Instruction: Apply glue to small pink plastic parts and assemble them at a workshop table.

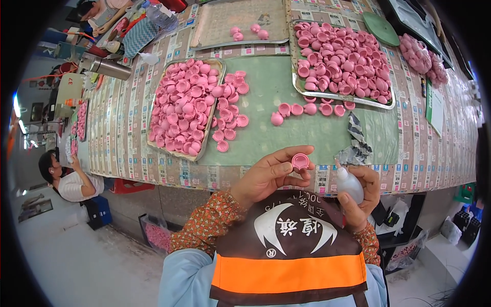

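Between the thumb and fingers of my left hand [268,175] is a small pink plastic cup-shaped piece [300,161], its hollow side facing up toward me. My right hand [362,197] wraps round a whitish squeeze bottle [350,185], whose narrow tip points up and left, close to the pink piece but apart from it. Both hands are over the near edge of the table. Beyond them, a loose row of pink pieces [297,109] lies on a green mat [250,148]. A crumpled dark and silvery scrap [356,146] rests just past the bottle.
A tray of pink pieces [181,110] stands at left, with more pieces loose beside it. Another heaped tray [345,64] stands at far right. The far tray [225,25] holds a few pink balls. A steel flask [110,67] is at far left; a co-worker [71,176] sits left.
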`<state>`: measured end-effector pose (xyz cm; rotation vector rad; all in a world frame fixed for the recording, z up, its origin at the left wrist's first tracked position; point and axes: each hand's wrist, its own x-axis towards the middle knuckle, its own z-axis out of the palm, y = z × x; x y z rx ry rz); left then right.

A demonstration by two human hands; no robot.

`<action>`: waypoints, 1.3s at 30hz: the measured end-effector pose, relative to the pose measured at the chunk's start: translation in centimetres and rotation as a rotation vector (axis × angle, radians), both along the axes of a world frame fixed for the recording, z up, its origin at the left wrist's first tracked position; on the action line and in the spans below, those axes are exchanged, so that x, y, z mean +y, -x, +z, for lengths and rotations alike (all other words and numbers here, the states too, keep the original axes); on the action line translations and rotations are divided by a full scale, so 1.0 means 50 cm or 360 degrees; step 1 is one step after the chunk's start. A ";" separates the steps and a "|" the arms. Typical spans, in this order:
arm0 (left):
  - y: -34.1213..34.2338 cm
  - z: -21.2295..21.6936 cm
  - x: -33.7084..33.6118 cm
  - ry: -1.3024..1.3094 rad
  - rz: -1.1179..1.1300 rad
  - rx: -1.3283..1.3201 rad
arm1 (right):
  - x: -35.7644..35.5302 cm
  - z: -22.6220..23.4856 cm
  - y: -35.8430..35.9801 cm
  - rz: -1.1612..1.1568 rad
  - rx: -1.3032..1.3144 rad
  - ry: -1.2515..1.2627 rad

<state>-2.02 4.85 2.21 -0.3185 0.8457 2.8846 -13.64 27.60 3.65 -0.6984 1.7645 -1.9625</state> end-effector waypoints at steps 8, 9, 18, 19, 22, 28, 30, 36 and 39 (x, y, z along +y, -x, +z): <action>-0.005 -0.001 0.011 -0.0037 -0.0025 -0.0140 | 0.008 0.007 0.009 0.0276 0.0301 -0.0094; -0.005 -0.002 0.012 -0.0040 -0.0049 -0.0163 | 0.004 0.012 0.011 0.0320 0.0323 -0.0121; -0.012 -0.004 0.018 -0.0001 -0.0098 -0.0267 | -0.023 0.024 0.026 0.0406 0.0574 -0.0198; -0.011 -0.003 0.020 0.0000 -0.0095 -0.0286 | -0.025 0.022 0.027 0.0403 0.0632 -0.0144; -0.013 -0.002 0.019 0.0017 -0.0137 -0.0310 | -0.027 0.023 0.028 0.0437 0.0654 -0.0171; -0.015 -0.005 0.021 0.0019 -0.0168 -0.0319 | -0.030 0.017 0.027 0.0445 0.0639 -0.0144; -0.014 -0.003 0.020 0.0023 -0.0178 -0.0322 | -0.030 0.017 0.028 0.0452 0.0637 -0.0143; -0.011 0.000 0.023 0.0042 -0.0185 -0.0332 | -0.028 0.018 0.028 0.0456 0.0637 -0.0164; -0.012 -0.001 0.022 0.0059 -0.0182 -0.0341 | -0.028 0.019 0.028 0.0469 0.0634 -0.0184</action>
